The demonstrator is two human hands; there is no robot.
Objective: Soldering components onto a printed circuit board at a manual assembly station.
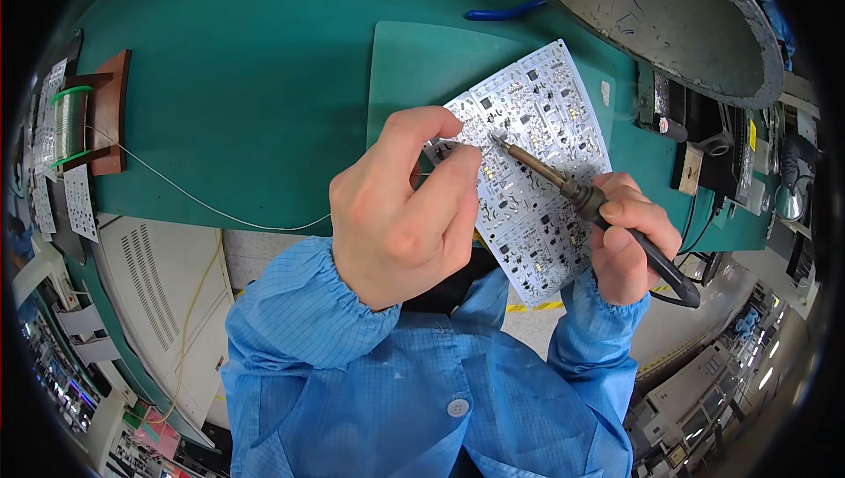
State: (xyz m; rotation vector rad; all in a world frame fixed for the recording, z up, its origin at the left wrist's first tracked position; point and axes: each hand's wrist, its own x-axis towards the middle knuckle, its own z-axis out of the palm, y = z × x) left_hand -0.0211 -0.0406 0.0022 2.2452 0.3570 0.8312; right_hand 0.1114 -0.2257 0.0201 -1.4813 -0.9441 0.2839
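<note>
A white circuit board panel (pixel 537 152) with many small dark parts lies tilted on a green mat (pixel 414 64). My left hand (pixel 400 209) rests on the board's left edge, thumb and forefinger pinched on a thin solder wire (pixel 202 203) that runs left to a spool (pixel 70 124). My right hand (pixel 629 240) grips the black handle of a soldering iron (pixel 563 183). The iron's tip touches the board near the middle, just right of my left fingertips. Both sleeves are light blue.
The solder spool sits on a brown wooden stand (pixel 113 113) at the far left of the green bench (pixel 246 82). A large grey round shade (pixel 660 11) hangs at top right. Dark equipment and cables (pixel 713 157) stand at the right edge. A blue cable (pixel 502 11) lies behind the mat.
</note>
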